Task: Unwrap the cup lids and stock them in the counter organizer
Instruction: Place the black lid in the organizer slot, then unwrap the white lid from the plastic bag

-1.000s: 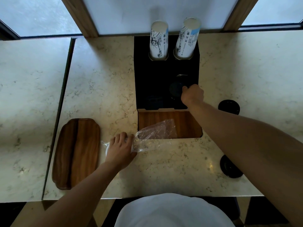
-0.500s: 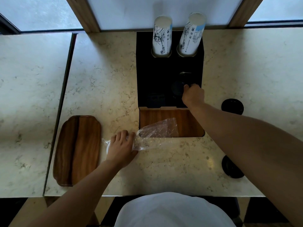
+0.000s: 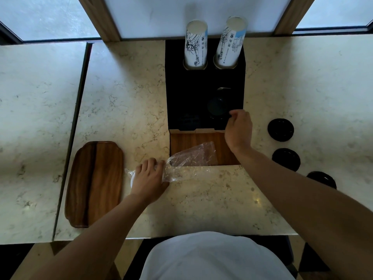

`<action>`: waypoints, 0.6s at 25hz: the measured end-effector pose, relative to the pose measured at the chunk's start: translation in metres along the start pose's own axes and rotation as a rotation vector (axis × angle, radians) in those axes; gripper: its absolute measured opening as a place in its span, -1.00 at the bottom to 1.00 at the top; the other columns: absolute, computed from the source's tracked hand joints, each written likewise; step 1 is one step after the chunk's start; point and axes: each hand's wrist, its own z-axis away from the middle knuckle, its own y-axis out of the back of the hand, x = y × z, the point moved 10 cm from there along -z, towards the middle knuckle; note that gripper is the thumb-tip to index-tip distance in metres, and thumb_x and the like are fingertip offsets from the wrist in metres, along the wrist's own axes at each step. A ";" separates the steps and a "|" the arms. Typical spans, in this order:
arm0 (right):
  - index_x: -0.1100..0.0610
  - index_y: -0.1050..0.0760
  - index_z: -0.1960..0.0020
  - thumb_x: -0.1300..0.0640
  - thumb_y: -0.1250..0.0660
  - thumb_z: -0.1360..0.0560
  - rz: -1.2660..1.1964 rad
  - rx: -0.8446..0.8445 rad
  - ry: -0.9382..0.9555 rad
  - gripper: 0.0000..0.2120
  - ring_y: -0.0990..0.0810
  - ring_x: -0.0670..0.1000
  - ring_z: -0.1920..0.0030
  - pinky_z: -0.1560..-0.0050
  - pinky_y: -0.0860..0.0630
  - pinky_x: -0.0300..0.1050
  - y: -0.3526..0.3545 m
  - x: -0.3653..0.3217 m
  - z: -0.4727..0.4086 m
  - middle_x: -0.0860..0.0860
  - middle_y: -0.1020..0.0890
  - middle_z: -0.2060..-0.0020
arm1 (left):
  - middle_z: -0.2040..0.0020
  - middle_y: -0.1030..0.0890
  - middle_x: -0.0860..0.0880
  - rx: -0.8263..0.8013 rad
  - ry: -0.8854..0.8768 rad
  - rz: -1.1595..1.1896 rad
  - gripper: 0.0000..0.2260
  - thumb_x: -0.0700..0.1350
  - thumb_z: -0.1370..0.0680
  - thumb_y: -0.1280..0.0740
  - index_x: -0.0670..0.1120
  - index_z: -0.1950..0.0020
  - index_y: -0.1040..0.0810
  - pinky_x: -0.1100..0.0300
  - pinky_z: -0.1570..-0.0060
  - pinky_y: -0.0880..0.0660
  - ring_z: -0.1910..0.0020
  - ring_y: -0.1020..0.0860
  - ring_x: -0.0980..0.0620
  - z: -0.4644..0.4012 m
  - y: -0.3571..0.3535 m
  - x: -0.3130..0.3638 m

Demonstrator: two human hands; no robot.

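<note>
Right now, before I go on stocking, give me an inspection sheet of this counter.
Surface: pale marble counter, a seam down its left side.
Job's things: black organizer holding two cup stacks; a dark lid lies in its right well; three loose black lids on the counter to the right; clear plastic wrap draped over the organizer's wooden front.
Clutter: wooden tray at left.
Grippers: left hand rests on the wrap, fingers curled; right hand over the organizer's right edge, holding nothing visible.
Cables: nothing seen.
Surroundings: windows and wooden frames behind.
</note>
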 end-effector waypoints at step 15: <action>0.34 -0.54 -0.27 0.36 -0.27 -0.61 -0.256 -0.923 -0.499 -0.75 -0.67 0.20 -0.17 -0.05 -0.64 0.01 -0.098 0.043 0.118 0.27 -0.65 -0.17 | -0.41 -0.37 -0.17 0.013 -0.003 0.214 -0.12 0.35 -0.41 -0.43 -0.10 -0.55 -0.25 -0.08 -0.37 -0.36 -0.37 -0.32 -0.18 0.022 -0.001 0.003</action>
